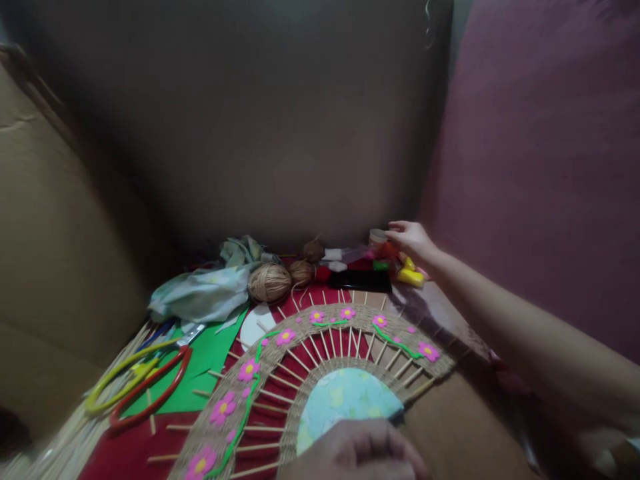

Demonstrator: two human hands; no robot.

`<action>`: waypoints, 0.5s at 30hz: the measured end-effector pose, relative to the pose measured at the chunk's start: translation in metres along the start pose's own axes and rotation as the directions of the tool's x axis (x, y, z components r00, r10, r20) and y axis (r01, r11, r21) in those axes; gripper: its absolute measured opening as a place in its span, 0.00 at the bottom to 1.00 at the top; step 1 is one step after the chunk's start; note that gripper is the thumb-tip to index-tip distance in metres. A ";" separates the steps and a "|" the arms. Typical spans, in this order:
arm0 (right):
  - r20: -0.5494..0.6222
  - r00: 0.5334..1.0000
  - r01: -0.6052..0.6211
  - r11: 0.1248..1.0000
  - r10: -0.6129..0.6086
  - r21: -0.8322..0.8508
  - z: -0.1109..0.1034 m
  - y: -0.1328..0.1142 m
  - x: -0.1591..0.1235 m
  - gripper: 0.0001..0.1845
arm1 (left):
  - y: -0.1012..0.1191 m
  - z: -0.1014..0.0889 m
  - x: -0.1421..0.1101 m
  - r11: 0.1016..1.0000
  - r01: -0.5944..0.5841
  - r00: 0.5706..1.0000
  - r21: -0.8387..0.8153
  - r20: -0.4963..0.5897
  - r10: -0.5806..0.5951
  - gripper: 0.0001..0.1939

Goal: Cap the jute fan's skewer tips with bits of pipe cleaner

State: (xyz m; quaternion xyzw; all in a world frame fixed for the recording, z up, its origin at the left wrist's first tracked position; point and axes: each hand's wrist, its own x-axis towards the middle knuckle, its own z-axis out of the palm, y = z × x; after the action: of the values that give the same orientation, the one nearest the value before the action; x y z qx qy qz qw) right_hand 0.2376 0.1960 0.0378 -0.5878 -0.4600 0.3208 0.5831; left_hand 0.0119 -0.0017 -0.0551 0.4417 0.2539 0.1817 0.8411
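Note:
A half-round woven fan (270, 353) of twine on thin wooden sticks lies in front of me. Pink clay flowers (223, 408) and green vine lines decorate its outer band, and pale blue patterned cloth (350, 400) covers its centre. My left hand (367, 453) is at the fan's lower edge with curled fingers; whatever is inside them is hidden. Stretched out to the far right, my right hand (413, 239) has its fingers apart at the rim of a small cup (377, 237). Orange (389, 251) and yellow clay packets (411, 276) lie below that hand.
A black phone (363, 281) lies behind the fan. Twine balls (270, 283) and bundled cloth (200, 293) stand further left. Scissors (150, 390) with red and yellow handles rest over green sheet (200, 373). Cardboard (50, 233) and dark walls enclose the work area.

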 end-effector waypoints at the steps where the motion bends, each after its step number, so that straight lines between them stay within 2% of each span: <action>1: 0.025 1.000 0.013 1.000 -0.013 -0.008 0.004 -0.004 -0.010 0.16 | 0.004 0.004 -0.001 0.991 -0.042 0.999 -0.128 -0.001 0.042 0.21; 3: 0.166 0.984 0.064 0.997 -0.059 -0.029 0.008 -0.013 -0.039 0.14 | 0.013 0.011 -0.004 0.905 -0.164 0.986 -0.393 -0.052 0.156 0.24; 5: 0.317 0.935 0.189 0.980 -0.158 -0.069 0.006 -0.023 -0.077 0.10 | 0.022 0.016 -0.006 0.814 -0.272 0.962 -0.512 -0.133 0.238 0.23; 6: 0.373 0.904 0.265 0.959 -0.210 -0.102 0.002 -0.028 -0.099 0.08 | 0.025 0.017 -0.007 0.786 -0.290 0.957 -0.546 -0.152 0.247 0.24; 8: 0.472 0.814 0.461 0.871 -0.339 -0.170 -0.007 -0.032 -0.142 0.07 | 0.029 0.018 -0.009 0.741 -0.308 0.951 -0.597 -0.173 0.257 0.25; 10: 0.568 0.684 0.650 0.736 -0.457 -0.191 -0.016 -0.028 -0.180 0.07 | 0.030 0.018 -0.010 0.704 -0.325 0.945 -0.631 -0.187 0.268 0.27; 12: 0.625 0.560 0.771 0.618 -0.544 -0.152 -0.020 -0.016 -0.208 0.10 | 0.029 0.019 -0.011 0.686 -0.342 0.939 -0.643 -0.211 0.270 0.28; 15: 0.628 0.481 0.863 0.458 -0.612 -0.214 -0.017 0.007 -0.230 0.11 | 0.029 0.022 -0.011 0.689 -0.350 0.937 -0.635 -0.252 0.243 0.30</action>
State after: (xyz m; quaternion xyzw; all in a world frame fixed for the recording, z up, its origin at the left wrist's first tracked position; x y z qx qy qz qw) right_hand 0.1689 -0.0199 -0.0037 -0.3507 -0.8651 0.0210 0.3581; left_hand 0.0132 -0.0061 -0.0178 0.1295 0.1578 0.4267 0.8810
